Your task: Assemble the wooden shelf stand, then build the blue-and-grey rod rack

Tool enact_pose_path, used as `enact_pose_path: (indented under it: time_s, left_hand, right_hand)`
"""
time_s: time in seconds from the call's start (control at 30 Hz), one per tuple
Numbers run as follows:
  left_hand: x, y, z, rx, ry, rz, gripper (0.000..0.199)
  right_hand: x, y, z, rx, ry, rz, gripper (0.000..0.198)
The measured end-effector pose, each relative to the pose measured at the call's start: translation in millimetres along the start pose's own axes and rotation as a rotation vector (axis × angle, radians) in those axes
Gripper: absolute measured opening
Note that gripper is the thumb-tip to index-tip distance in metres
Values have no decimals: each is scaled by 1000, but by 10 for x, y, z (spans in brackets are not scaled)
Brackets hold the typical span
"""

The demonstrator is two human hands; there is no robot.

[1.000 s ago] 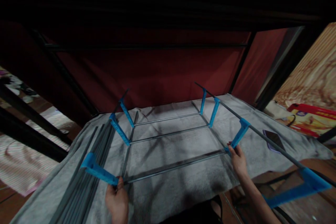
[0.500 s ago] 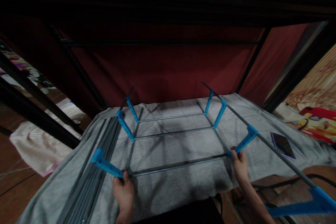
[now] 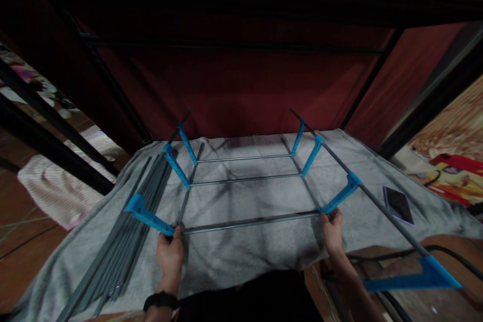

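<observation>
A frame of grey metal tubes joined by blue plastic brackets lies on a grey cloth. My left hand is closed around the lower end of the front left blue bracket, where it meets the front crossbar. On the other side my right hand grips the lower end of the front right blue bracket at the bar's opposite end. A long tube runs through the tops of the right-hand brackets to another bracket near my right forearm.
A bundle of loose grey tubes lies left of the frame. A phone rests on the cloth at the right. Dark metal posts and a red panel surround the cloth. A red and yellow package sits far right.
The frame, cloth and both hands appear slightly higher in the view, with the right side shifted left. Both hands keep hold of the same front brackets.
</observation>
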State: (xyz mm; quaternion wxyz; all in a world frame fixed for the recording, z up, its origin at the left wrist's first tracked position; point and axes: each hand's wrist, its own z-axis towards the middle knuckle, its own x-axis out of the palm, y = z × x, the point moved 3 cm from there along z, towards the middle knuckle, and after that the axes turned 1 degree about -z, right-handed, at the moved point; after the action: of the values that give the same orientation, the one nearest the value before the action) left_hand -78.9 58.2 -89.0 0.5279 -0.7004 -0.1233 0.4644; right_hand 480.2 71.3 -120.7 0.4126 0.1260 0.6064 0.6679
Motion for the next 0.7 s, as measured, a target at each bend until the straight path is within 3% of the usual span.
enact_pose_path:
  time_s: [0.07, 0.13, 0.23, 0.33, 0.43, 0.7]
  left_hand:
    - [-5, -3, 14, -14, 6, 21, 30]
    - [-9, -14, 23, -24, 9, -11, 31]
    - [-17, -55, 17, -48, 19, -107, 32]
    - [-37, -109, 5, -114, 22, -124, 33]
    - [-60, -160, -1, -189, 16, -124, 32]
    - [-49, -97, 54, -162, 0, -255, 31]
  right_hand:
    - [-81, -5, -226, -54, -108, -79, 59]
    - [-99, 20, -521, -191, -97, -112, 51]
    - [63, 117, -985, -482, 291, -63, 31]
    - [229, 276, -1321, -731, 569, -97, 35]
    - [311, 430, -1459, -896, 711, -253, 44]
    - [330, 347, -1510, -1056, 795, -556, 72]
